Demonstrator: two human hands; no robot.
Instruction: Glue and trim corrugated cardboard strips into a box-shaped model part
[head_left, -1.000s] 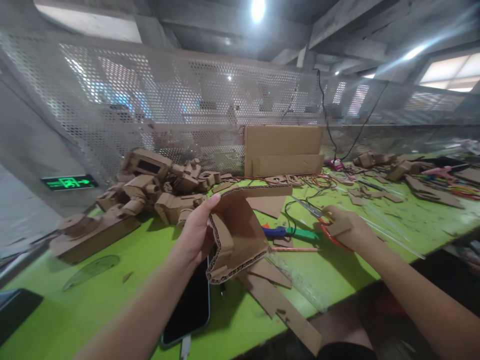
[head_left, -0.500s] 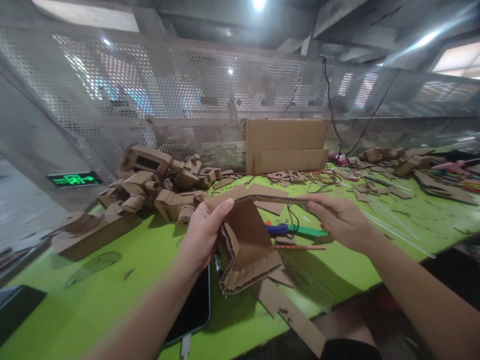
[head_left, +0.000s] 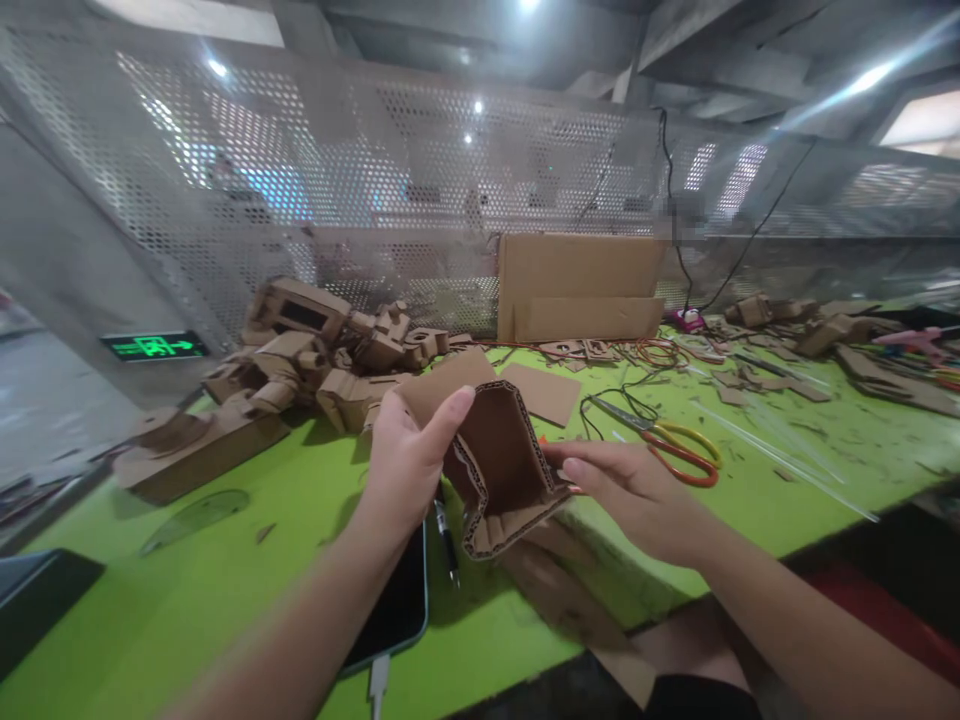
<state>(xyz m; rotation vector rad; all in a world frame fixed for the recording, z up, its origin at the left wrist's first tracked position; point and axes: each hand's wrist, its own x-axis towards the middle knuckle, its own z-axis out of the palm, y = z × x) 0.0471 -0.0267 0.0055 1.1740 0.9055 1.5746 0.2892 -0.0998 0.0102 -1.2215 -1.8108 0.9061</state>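
A bent piece of corrugated cardboard (head_left: pixel 504 445) is folded round into a hollow shape, its open end facing me above the green table. My left hand (head_left: pixel 409 450) grips its upper left side, thumb on top and fingers behind. At the lower right edge of the piece, my right hand (head_left: pixel 637 495) pinches the cardboard between thumb and fingers. Beneath the hands lie a black pen (head_left: pixel 448 545) and a dark phone (head_left: pixel 394 610) with a white cable plugged in. Scissors (head_left: pixel 686 450) with orange and yellow handles rest just beyond my right hand.
Cardboard models (head_left: pixel 300 345) are heaped at the back left. An upright cardboard sheet (head_left: pixel 585 280) leans on the perforated screen. Flat scraps (head_left: pixel 544 392), wires, clear sticks (head_left: pixel 780 455) and a pink glue gun (head_left: pixel 911 342) lie on the green table (head_left: pixel 300 560).
The cardboard's right flap has folded down, closing the shape. My right hand has moved down and left with it, and the scissors' handles and blades now show.
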